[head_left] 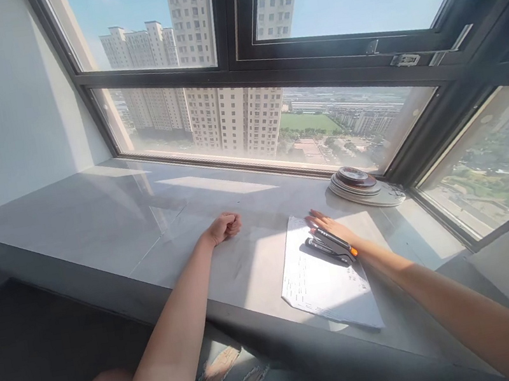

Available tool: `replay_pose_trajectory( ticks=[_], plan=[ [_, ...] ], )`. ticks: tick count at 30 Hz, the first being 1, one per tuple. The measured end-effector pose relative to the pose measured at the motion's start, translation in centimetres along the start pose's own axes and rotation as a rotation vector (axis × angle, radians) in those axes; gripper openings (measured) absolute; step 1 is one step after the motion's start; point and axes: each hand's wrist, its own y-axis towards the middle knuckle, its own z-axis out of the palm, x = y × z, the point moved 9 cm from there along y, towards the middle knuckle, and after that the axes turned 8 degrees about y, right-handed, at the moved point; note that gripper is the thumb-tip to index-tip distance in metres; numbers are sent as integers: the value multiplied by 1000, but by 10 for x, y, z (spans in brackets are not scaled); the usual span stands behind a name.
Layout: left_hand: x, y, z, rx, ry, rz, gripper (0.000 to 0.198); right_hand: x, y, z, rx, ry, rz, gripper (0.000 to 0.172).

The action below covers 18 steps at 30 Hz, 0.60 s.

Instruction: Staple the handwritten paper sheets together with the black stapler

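My left hand [225,227] rests on the pale windowsill as a closed fist, with nothing seen in it. To its right lies a stack of white papers [329,294] with printed or written marks. A black stapler [333,246] with an orange part at its rear end sits on the upper half of the papers and casts a shadow there. My right hand [335,228] lies just beyond the stapler, fingers stretched out at the papers' upper edge. The stapler covers part of this hand, and whether they touch is not clear.
A pile of round plates or coasters [360,185] stands by the window corner, right of the papers. The sill [71,226] stretches far to the left and ends in a front edge above my legs. Dark window frames [169,78] border its back and right side.
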Motion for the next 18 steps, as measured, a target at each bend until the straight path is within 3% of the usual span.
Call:
replay_pose_trajectory(
  ticks=[4, 7, 9, 12, 14, 18],
  plan=[
    [-2, 0, -1, -34, -22, 12, 18, 13, 11, 4, 39, 14, -8, 73],
    [-10, -1, -9, -126, -53, 74, 19, 34, 30, 7, 55, 70, -15, 74],
    [-23, -7, -28, -303, -112, 188, 23, 53, 47, 11, 80, 106, -24, 75],
    [-35, -37, -74, -771, -319, 414, 30, 84, 80, 20, 136, 151, -35, 76],
    [-31, -57, -92, -1000, -445, 492, 31, 106, 104, 29, 193, 159, -42, 78],
    [-24, -68, -101, -1095, -515, 495, 32, 152, 149, 42, 213, 170, -122, 77]
  ],
)
